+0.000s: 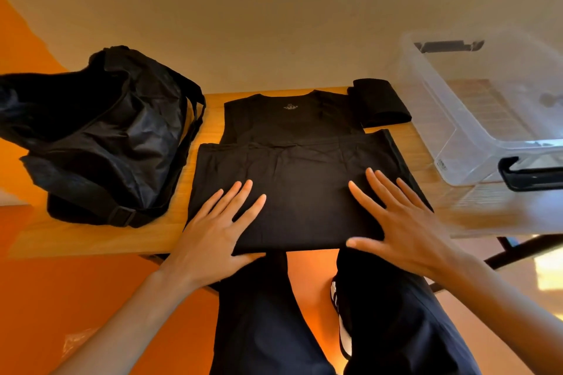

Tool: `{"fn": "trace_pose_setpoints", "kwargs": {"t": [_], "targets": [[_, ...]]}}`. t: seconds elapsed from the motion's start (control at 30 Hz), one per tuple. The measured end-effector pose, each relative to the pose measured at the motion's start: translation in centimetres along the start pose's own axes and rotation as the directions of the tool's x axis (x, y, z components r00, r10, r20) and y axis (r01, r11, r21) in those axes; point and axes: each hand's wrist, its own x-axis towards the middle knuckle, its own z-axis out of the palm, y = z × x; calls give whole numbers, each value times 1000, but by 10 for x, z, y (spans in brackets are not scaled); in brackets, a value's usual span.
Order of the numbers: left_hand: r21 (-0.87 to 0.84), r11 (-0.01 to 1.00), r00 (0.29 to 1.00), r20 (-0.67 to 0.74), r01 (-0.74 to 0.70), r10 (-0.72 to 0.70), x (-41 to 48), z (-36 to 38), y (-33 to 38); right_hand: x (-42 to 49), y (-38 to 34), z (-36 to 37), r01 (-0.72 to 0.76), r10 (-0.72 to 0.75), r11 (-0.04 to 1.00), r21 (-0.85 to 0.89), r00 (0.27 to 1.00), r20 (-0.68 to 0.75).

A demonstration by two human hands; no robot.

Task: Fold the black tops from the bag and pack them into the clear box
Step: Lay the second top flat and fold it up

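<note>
Fingers [239, 198]: left hand [213, 234], right hand [405, 222] flat, spread on black top [304, 192] | bag [106, 137] interior dark

A black top [292, 179] lies flat mid-counter [91, 237], hem folded up over its chest, a small folded top [380, 105] at its far right shoulder, the slumped black bag [100, 137] left, the clear box [475, 131] right.

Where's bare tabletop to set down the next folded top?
Widest bare wood: near-left corner of the wooden table, in front of the black fabric bag. Narrower patch near-right, between the spread black top and the clear plastic box. Crowded: centre, under the left hand and right hand, and far right, where the folded black top lies beside the box.
</note>
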Motion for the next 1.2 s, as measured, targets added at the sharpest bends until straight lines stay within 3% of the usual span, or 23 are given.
{"fn": "trace_pose_setpoints", "kwargs": {"t": [0.2, 0.33, 0.47, 0.63, 0.73, 0.93, 1.03, 1.2], "targets": [[30, 997, 997, -44, -65, 66, -24, 1, -21, -19, 22, 4, 170, -171, 985, -33, 984, -51], [49, 996, 997, -5, -75, 75, -31, 0, -24, -21, 25, 3, 188, -191, 980, -69, 981, -26], [-5, 999, 999, 18, -34, 34, -29, -8, -17, -27, 14, -7, 140, -139, 990, -27, 990, 24], [-64, 998, 999, -39, -11, 9, 12, -16, 29, -3, -49, -10, 112, -107, 991, 78, 992, -63], [-88, 994, 998, 17, 60, -58, 32, -14, 43, 13, -60, -3, 23, -19, 993, 115, 999, -39], [-147, 972, 975, 154, 181, -158, 19, -18, -23, -7, -3, -3, -235, 232, 963, 134, 972, 38], [-218, 953, 976, 106, 210, -191, 41, -29, -45, 10, 0, -16, -256, 252, 955, 147, 967, 47], [-113, 972, 972, 138, 208, -192, 106, -27, -57, 103, 1, -42, -216, 229, 957, 194, 972, -51]]}}
